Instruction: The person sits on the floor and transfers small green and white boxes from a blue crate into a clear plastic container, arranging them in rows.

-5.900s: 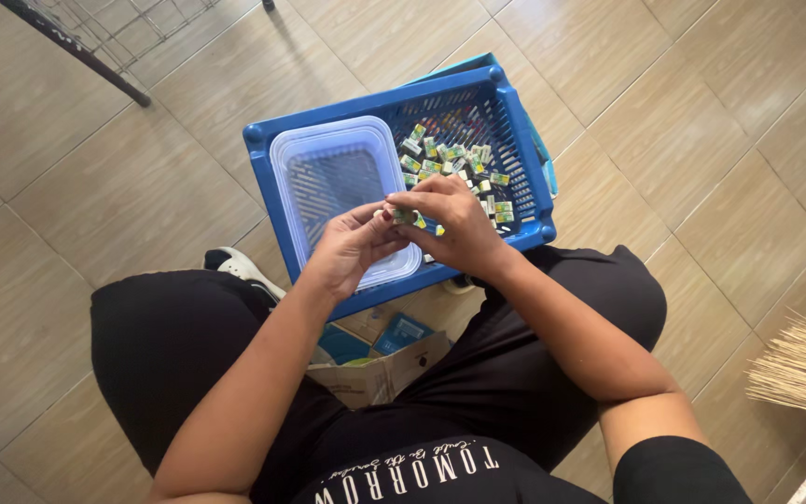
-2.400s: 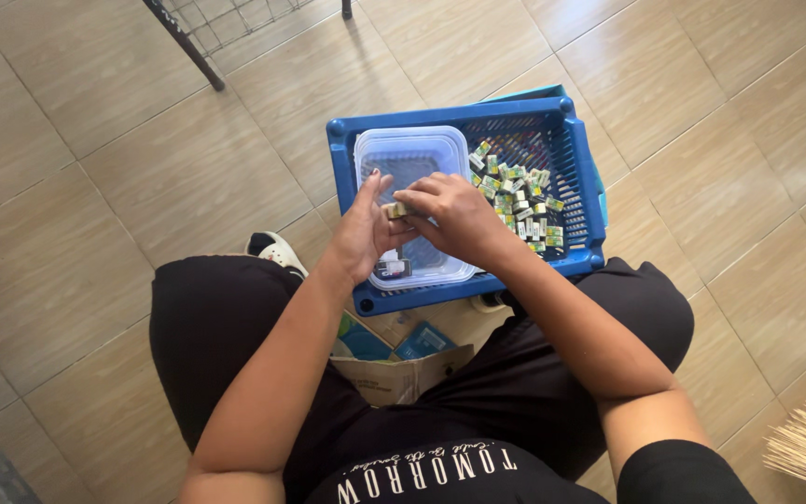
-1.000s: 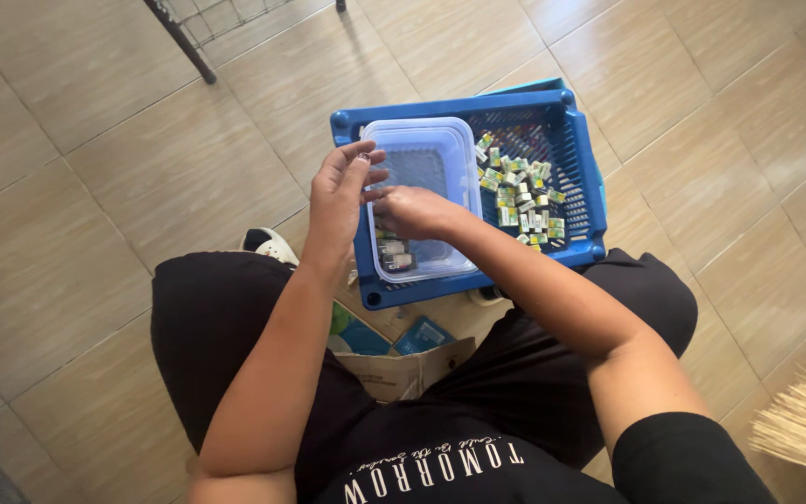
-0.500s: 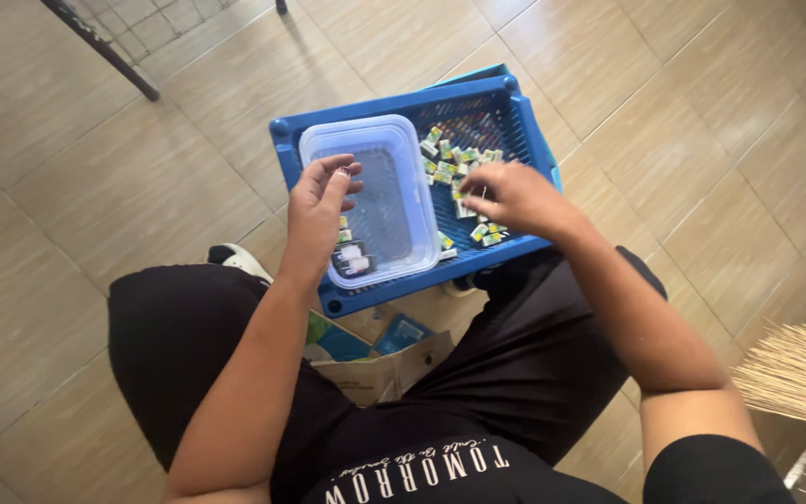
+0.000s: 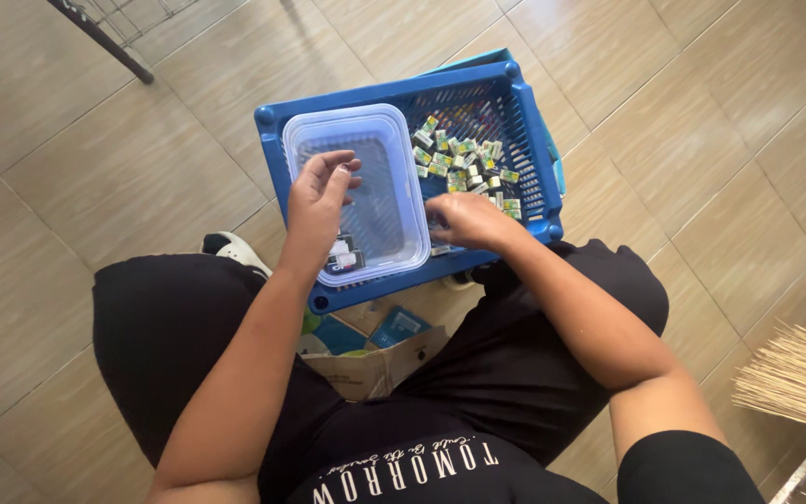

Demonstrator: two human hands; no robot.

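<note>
Left hand: the left hand [image 5: 321, 191] is held over the near left part of the clear plastic tub [image 5: 366, 191], fingers loosely curled and slightly apart; nothing can be seen gripped in it.
Right hand: the right hand [image 5: 466, 220] is laid palm down at the near edge of the pile of small packets [image 5: 464, 165]; its fingertips are bent among them, and whether one is pinched cannot be told.
Basket: a blue plastic basket [image 5: 524, 140] with perforated mesh walls and rounded corner posts is set on the floor before the knees, its long axis running left to right and slightly tilted up to the right.
Tub: a translucent, rounded-rectangle container is seated in the left half of the basket, its long axis running away from the person; a few dark small items [image 5: 345, 258] with white and red patches are lying at its near end.
Packets: small boxy pieces, mostly green and white with yellow touches, are heaped loosely in the right half of the basket, pointing every way.
Carton: an open brown cardboard box [image 5: 375, 364] is wedged between the legs, just below the basket; flat blue packages [image 5: 401, 326] are seen inside it.
Floor: glossy beige tiles [image 5: 95, 177] are laid in a diagonal grid.
Broom: pale straw bristles [image 5: 799, 373] are fanned at the lower right.
</note>
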